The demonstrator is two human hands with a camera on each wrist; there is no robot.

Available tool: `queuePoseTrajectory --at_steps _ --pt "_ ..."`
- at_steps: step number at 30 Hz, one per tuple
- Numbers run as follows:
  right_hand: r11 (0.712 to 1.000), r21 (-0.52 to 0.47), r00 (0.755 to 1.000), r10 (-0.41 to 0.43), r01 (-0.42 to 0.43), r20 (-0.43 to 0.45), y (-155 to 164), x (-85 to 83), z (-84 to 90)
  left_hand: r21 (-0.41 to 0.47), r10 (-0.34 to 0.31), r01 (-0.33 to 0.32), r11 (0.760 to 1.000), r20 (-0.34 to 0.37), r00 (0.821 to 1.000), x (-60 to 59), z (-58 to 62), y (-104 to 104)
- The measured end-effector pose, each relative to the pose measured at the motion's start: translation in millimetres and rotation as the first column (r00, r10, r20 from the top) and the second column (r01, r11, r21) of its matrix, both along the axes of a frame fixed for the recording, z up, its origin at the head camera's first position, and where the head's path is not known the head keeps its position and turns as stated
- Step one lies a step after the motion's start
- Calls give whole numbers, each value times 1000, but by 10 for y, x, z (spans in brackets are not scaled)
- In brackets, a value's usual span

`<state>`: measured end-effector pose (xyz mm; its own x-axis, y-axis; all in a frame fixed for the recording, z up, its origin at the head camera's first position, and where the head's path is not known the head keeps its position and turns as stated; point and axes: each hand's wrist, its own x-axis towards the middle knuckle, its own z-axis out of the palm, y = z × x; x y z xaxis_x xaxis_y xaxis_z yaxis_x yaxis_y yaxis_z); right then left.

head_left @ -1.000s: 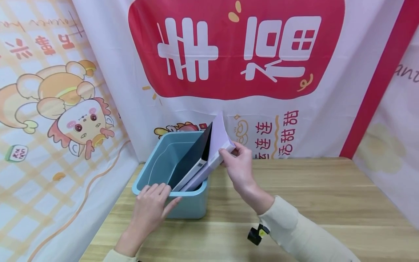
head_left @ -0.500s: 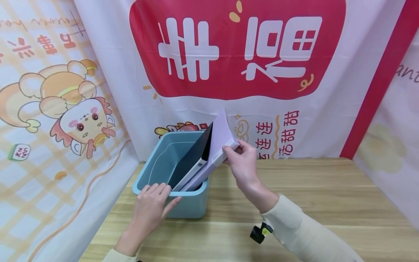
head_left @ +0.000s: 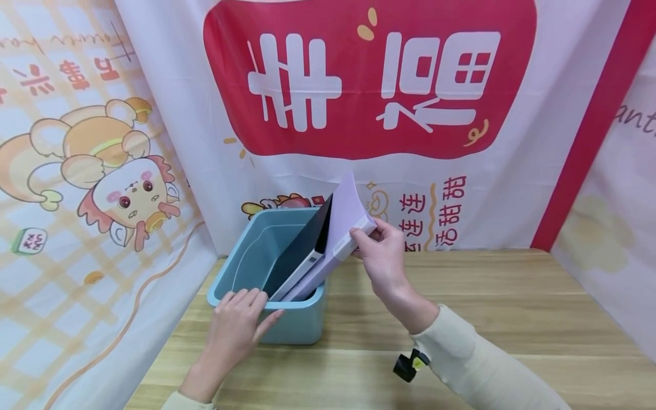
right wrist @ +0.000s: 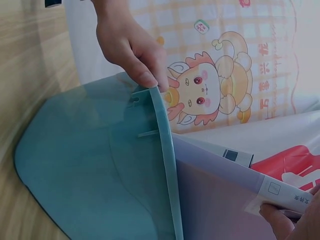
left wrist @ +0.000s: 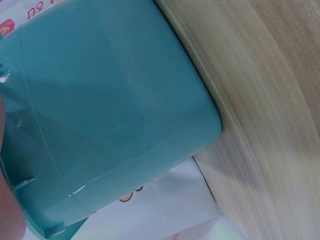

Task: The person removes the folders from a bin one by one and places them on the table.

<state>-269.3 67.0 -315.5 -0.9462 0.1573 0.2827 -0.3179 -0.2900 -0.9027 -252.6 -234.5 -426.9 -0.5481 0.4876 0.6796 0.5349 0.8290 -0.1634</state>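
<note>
Folders (head_left: pixel 328 250), one lilac and one dark, are seen leaning in the teal bin (head_left: pixel 302 322), lower ends already inside, tops still projecting, while the lilac one's upper corner is pinched by the right hand (head_left: pixel 381 259) and the rim is pressed by the flat-fingered left hand (head_left: pixel 236 324).
</note>
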Motion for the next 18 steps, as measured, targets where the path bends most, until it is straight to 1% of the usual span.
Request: queuePoseTrajectory --at_steps 8,18 --pt "1000 -8 1000 -13 13 -5 31 6 19 7 -4 4 1000 -18 1000 -5 -1 12" --pt "1000 3 1000 -12 12 5 78 20 56 -4 9 -9 1000 6 1000 14 -3 9"
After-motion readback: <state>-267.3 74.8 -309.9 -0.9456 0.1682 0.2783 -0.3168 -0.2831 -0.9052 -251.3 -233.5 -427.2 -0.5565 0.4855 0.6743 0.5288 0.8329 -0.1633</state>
